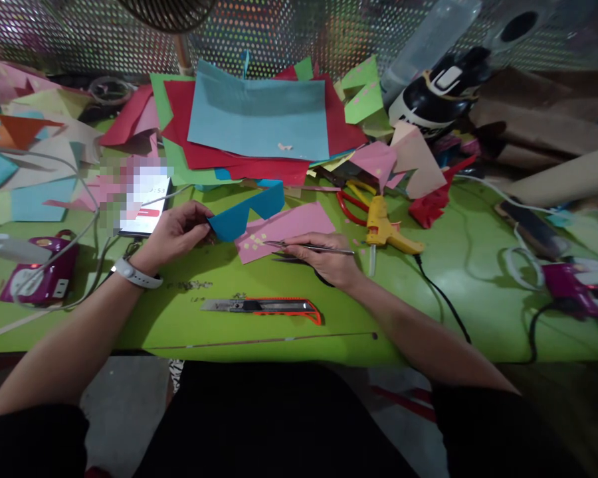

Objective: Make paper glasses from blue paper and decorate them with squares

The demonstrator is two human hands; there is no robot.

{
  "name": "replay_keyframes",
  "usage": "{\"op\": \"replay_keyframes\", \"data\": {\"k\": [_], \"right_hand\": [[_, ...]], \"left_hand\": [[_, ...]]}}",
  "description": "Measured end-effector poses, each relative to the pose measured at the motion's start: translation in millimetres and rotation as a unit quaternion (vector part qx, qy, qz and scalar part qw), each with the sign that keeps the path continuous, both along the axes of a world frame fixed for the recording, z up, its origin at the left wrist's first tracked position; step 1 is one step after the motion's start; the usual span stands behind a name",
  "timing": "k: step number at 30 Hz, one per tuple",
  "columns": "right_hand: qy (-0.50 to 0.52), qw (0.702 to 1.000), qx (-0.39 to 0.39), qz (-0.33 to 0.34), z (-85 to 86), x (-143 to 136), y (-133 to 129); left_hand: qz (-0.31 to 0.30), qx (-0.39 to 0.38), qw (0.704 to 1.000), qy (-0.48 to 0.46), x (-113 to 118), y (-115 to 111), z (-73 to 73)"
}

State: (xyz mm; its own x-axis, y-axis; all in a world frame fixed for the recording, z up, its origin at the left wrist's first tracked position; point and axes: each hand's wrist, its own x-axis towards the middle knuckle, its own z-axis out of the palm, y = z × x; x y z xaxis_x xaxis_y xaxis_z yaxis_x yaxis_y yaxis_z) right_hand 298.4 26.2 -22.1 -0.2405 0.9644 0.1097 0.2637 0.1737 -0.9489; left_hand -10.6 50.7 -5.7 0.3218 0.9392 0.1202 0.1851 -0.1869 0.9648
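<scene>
Between the thumb and fingers of my left hand (177, 232) is the left end of a blue paper cutout (236, 216), its lower edge notched. My right hand (329, 257) is closed around slim metal tweezers (323, 248), whose tips reach over a pink paper strip (299, 226). Small pale yellow paper bits (254, 240) lie on that strip near the tips. Dark scissors (292, 257) are partly covered by my right hand. Below both hands, an orange-edged box cutter (264, 307) rests on the green table (349, 348).
A yellow glue gun (386, 229) and red-handled pliers (351, 207) lie right of the pink strip. A lit phone (147, 202) is beside my left hand. Behind are stacked coloured sheets (259, 116) and a dark bottle (423, 106). Purple devices (42, 272) with cables flank the workspace.
</scene>
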Motion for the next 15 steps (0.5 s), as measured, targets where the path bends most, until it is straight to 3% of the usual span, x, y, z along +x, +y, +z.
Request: {"op": "replay_keyframes", "data": {"k": [9,15], "right_hand": [[-0.018,1.000,0.004,-0.021,7.6,2.0,-0.4],[-0.024,1.000,0.000,-0.004,3.0,3.0,0.3]], "left_hand": [[0.010,-0.005,1.000,0.002,0.9,-1.1,2.6],[0.008,-0.005,1.000,0.009,0.2,-0.7,0.8]]}}
